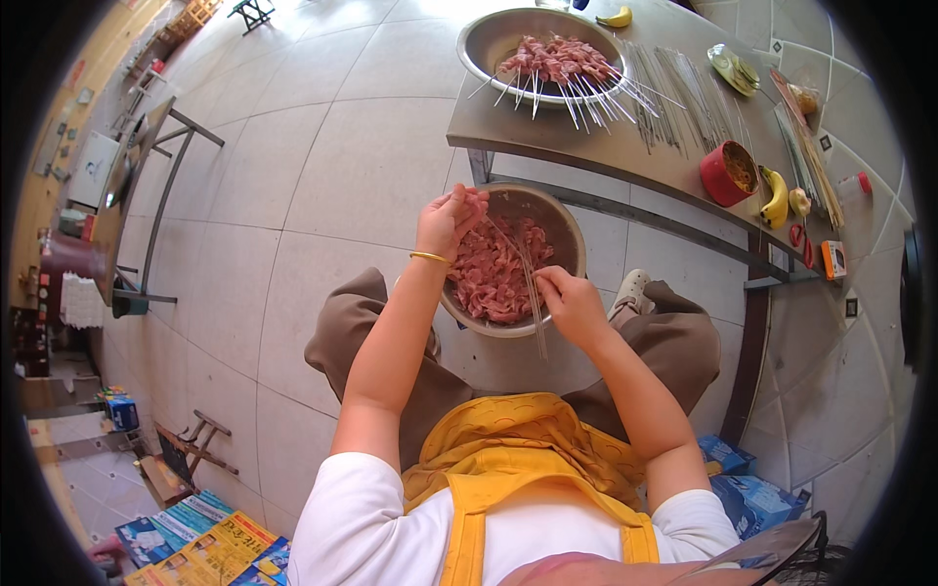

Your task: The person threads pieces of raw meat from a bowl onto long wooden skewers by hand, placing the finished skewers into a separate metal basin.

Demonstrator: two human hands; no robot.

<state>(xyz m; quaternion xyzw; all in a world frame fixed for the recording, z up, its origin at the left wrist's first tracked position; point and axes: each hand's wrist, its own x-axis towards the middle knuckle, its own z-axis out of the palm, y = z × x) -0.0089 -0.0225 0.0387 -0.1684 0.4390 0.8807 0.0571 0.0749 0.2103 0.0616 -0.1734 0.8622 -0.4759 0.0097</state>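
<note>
Between my knees stands a round metal basin [573, 220] with sliced raw meat [491, 286] inside. Over its far left rim, my left hand [442, 223] pinches a piece of raw meat [475, 207]; a gold bangle circles that wrist. My right hand [571, 302], at the basin's right side, grips thin metal skewers [533, 293]. They slant across the basin, with their lower ends past its near rim. Their upper ends reach towards the meat in my left hand; whether a tip pierces it is too fine to tell.
A metal table [506, 132] carries a steel bowl [476, 51] of skewered meat [560, 58], loose skewers [681, 95], a red pot [722, 179], bananas [774, 198] and red-handled scissors [802, 245]. Blue packages [755, 502] lie at my right, printed boxes [212, 546] at lower left.
</note>
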